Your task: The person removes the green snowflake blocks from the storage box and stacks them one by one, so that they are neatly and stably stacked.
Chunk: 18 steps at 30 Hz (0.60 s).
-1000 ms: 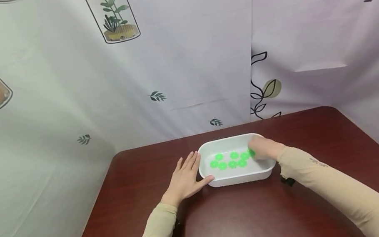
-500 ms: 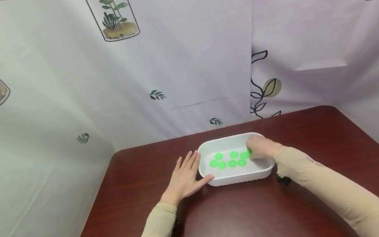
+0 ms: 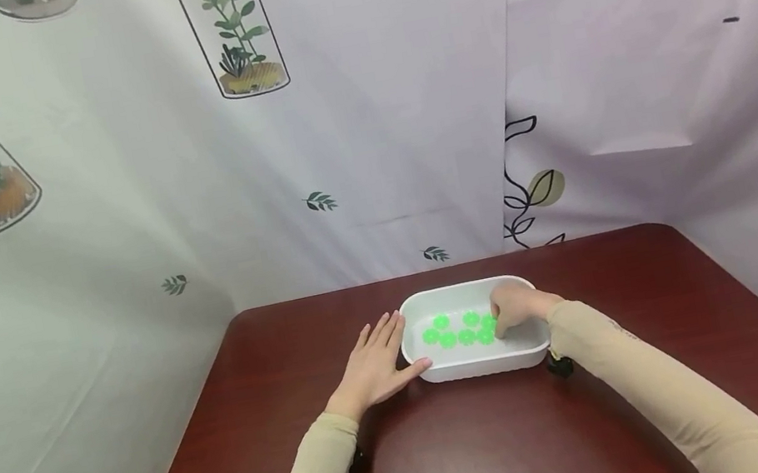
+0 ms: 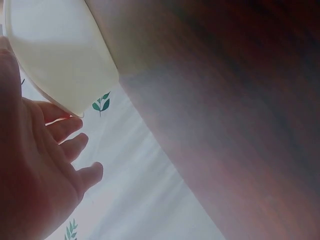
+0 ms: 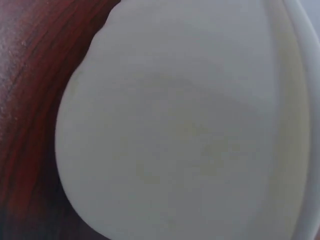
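In the head view a white oval basin (image 3: pixel 449 372) stands on the table. Several green flower-shaped pieces (image 3: pixel 468 337) lie on its floor. My left hand (image 3: pixel 369 369) is at the basin's left end, fingers spread and straight along the rim and thumb at the front left corner. The left wrist view shows those fingers (image 4: pixel 67 131) against the wall. My right hand (image 3: pixel 513 306) reaches down inside the right part of the basin, fingers bent, fingertips right beside the rightmost green pieces. I cannot tell whether it pinches one. The right wrist view holds only the basin's outer wall (image 5: pixel 170 125).
The dark red wooden table (image 3: pixel 477 447) reaches back to a pale fabric backdrop (image 3: pixel 397 123) printed with plants. Another stretch of backdrop (image 3: pixel 71 392) rises along the left side. A dark wrist device (image 3: pixel 560 365) sits under my right wrist, in front of the basin.
My right hand has moved slightly left within the basin, over the rightmost green pieces, and now covers more of them. My left hand stays at the rim. The head view has tilted a little.
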### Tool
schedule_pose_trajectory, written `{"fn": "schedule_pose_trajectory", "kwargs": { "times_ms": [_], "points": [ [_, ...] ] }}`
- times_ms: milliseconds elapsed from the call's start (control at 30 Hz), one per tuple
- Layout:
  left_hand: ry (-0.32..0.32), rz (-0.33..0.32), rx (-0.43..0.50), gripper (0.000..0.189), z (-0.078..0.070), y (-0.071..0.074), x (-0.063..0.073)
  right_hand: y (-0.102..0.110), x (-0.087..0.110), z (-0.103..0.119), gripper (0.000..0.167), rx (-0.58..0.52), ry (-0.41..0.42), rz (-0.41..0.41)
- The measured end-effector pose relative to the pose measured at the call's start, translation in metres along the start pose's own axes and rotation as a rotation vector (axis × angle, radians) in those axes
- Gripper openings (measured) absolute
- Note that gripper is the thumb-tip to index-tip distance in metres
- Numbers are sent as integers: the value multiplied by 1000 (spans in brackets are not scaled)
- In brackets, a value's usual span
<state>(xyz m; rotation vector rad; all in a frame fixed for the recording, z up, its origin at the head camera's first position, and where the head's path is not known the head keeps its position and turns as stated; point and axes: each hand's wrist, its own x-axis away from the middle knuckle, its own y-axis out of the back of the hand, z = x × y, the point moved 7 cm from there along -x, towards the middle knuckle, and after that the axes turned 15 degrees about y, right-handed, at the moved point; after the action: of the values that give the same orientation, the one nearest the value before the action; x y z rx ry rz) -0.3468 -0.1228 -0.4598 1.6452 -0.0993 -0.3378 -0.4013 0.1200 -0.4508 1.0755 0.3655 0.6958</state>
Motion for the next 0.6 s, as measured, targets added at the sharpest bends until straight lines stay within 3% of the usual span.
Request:
{"fn": "schedule_pose_trajectory", "kwargs": {
  "times_ms": [300,600],
  "points": [
    [8,-7,10,96,-1,0,1,-6,2,-4,37,-79,-30,8],
    [-1,-16,14,99,0,0,1,-3,2,-3,35,-39,39,-53]
  ]
}}
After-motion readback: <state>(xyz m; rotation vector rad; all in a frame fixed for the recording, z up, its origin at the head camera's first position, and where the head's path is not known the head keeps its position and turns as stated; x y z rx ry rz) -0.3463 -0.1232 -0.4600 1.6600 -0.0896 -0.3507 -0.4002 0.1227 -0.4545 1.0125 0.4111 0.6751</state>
